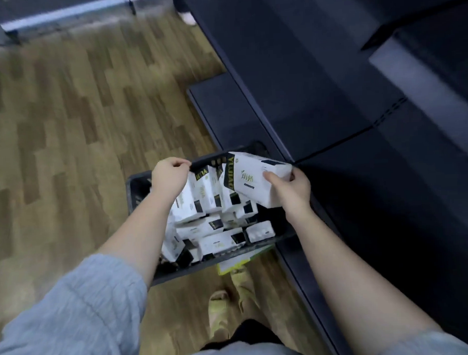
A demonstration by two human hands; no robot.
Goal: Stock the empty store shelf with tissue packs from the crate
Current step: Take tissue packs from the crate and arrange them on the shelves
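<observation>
A dark plastic crate (136, 187) stands on the floor beside the shelf, filled with several white tissue packs (211, 229) with black and gold print. My right hand (289, 188) grips one white tissue pack (254, 176) by its lower right end, lifted and tilted above the crate's far right corner. Over the crate's far left rim, my left hand (168, 174) has curled fingers; whether it pinches anything I cannot tell. The dark empty shelf (318, 98) runs along the right, its front edge just past the held pack.
Wood-pattern floor (64, 131) spreads to the left. A lower dark shelf ledge (219, 108) juts out beyond the crate. My feet in light sandals (220, 312) are below the crate. Another person's foot (188, 17) shows at the top. A yellow-green item (236, 260) lies under the crate's near edge.
</observation>
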